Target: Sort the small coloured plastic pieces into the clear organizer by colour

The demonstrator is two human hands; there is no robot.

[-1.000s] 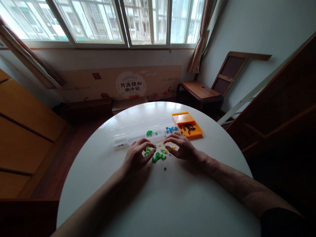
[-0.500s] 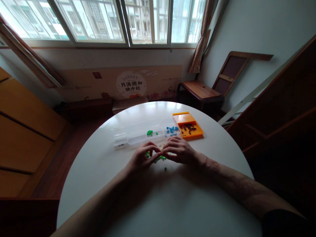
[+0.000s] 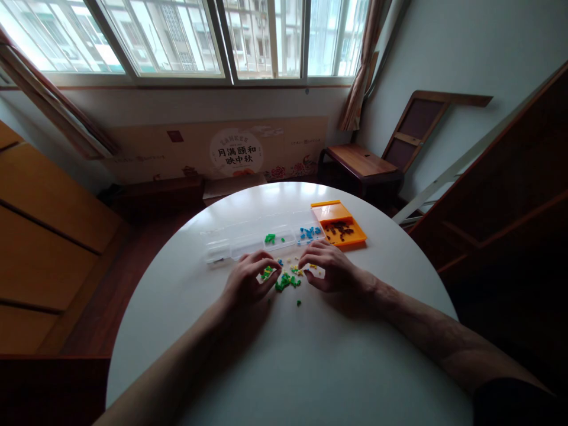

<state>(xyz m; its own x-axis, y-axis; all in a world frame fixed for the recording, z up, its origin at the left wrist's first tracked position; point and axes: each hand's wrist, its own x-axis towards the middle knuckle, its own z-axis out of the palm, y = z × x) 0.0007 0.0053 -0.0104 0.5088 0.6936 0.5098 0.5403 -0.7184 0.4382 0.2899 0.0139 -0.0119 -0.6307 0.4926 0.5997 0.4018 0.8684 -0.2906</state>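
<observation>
Small bricks [image 3: 286, 279] lie between left hand [image 3: 246, 281] and right hand [image 3: 331, 269], both hands curled, grasp unclear.

A round white table [image 3: 288, 367] fills the foreground. On its far side lies a clear divided box [image 3: 248, 239], and nearer its right rim an orange tray [image 3: 331, 212] of dark bits. Beyond the table stand a wooden chair [image 3: 359, 163], a printed board [image 3: 235, 151] and windows [image 3: 177, 35].

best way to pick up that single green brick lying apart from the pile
Pinch the single green brick by two opposite sides between thumb and forefinger, coming straight down: it is tiny, lies low on the white table, and bare surface rings it. The right hand looks nearest.
</observation>
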